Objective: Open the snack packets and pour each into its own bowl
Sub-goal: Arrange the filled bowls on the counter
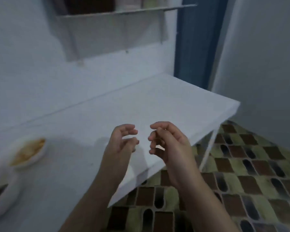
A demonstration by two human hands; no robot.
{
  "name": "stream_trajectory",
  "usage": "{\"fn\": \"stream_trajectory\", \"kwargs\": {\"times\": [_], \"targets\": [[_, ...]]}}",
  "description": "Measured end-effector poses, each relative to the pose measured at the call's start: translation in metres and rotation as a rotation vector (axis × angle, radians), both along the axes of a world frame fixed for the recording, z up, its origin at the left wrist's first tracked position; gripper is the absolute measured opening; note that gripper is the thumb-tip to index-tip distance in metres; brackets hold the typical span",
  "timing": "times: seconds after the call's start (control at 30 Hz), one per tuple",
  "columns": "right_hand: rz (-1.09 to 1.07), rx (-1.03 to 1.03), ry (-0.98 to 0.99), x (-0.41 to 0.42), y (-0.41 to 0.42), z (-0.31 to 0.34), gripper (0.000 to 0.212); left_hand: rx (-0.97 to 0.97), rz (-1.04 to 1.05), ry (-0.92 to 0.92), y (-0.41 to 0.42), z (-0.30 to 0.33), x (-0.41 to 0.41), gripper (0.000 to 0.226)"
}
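White tabletop (157, 101) lies under your two hands, which hover near its front edge, close together but apart. Your left hand (122, 141) and right hand (167, 141) both have loosely curled fingers and hold nothing. Well to the left of your left hand sits a white bowl (38, 158) of orange-yellow snack; another bowl (8, 198) is nearer you, its contents blurred.

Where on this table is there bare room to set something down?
Bare tabletop runs from the wall to the right corner, beyond the left hand and right hand. The left edge is crowded: a bowl of snacks and another bowl.
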State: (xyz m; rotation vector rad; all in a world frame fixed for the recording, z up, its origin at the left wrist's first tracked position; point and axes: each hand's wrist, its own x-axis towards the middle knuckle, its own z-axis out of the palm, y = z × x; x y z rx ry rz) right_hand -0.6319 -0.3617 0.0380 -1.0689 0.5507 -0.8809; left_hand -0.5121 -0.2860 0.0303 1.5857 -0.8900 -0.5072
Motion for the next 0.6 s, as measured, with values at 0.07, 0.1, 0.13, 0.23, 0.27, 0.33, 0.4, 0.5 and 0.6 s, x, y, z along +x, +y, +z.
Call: {"fn": "stream_trajectory", "kwargs": {"times": [0.07,0.1,0.13,0.23,0.27,0.33,0.4,0.5,0.6], "targets": [[0.18,-0.049,-0.003,0.042,0.034,0.02,0.027,-0.048,0.156,-0.03,0.055,0.02,0.028,0.029],[0.225,-0.063,-0.014,0.054,0.044,0.024,0.026,-0.053,0.197,-0.041,0.07,0.026,0.034,0.028],[0.295,-0.084,-0.018,0.073,0.063,0.03,0.025,-0.061,0.272,-0.055,0.096,0.031,0.044,0.027],[0.505,-0.143,-0.021,0.124,0.121,0.039,0.025,-0.091,0.494,-0.069,0.171,0.039,0.07,0.025],[0.57,-0.164,-0.022,0.139,0.143,0.041,0.025,-0.092,0.564,-0.073,0.197,0.039,0.078,0.024],[0.693,-0.205,-0.027,0.168,0.186,0.042,0.025,-0.089,0.694,-0.08,0.249,0.038,0.093,0.021],[0.782,-0.252,-0.029,0.193,0.224,0.041,0.023,-0.087,0.802,-0.077,0.295,0.032,0.108,0.02],[0.886,-0.312,-0.01,0.233,0.288,0.036,0.024,-0.064,0.938,-0.071,0.364,0.024,0.133,0.02],[0.931,-0.365,0.012,0.276,0.348,0.031,0.024,-0.033,0.992,-0.084,0.426,0.018,0.163,0.018]]}}
